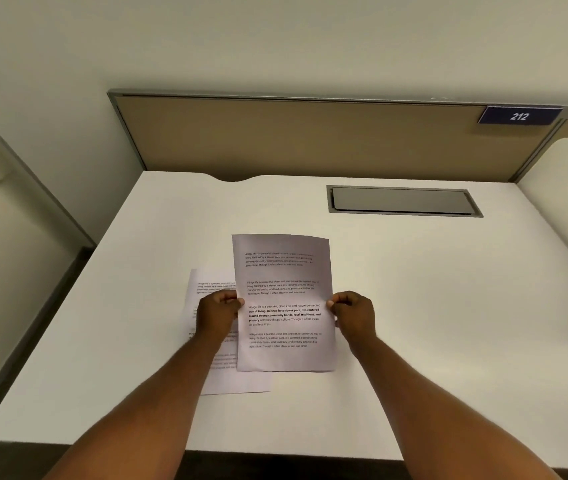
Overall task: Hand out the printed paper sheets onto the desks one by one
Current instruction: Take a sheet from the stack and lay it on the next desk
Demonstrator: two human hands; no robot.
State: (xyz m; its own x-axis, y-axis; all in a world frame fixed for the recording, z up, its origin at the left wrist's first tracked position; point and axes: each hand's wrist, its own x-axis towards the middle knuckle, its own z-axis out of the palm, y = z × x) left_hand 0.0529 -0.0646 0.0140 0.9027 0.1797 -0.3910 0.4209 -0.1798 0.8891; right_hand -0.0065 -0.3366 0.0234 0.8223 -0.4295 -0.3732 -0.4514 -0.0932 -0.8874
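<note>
A printed paper sheet (284, 296) with several blocks of text is held above the white desk (431, 306), tilted slightly toward me. My left hand (216, 315) pinches its left edge and my right hand (353, 313) pinches its right edge, both at mid-height. A second printed sheet (237, 381) lies flat on the desk, down and to the left of the held one. My left hand and the held sheet cover much of it.
A grey cable-tray flap (402, 200) is set into the desk at the back right. A tan partition panel (310, 136) stands behind the desk, with a blue "212" tag (519, 116). A second desk's corner (566, 174) shows at the right. The floor drops away at the left.
</note>
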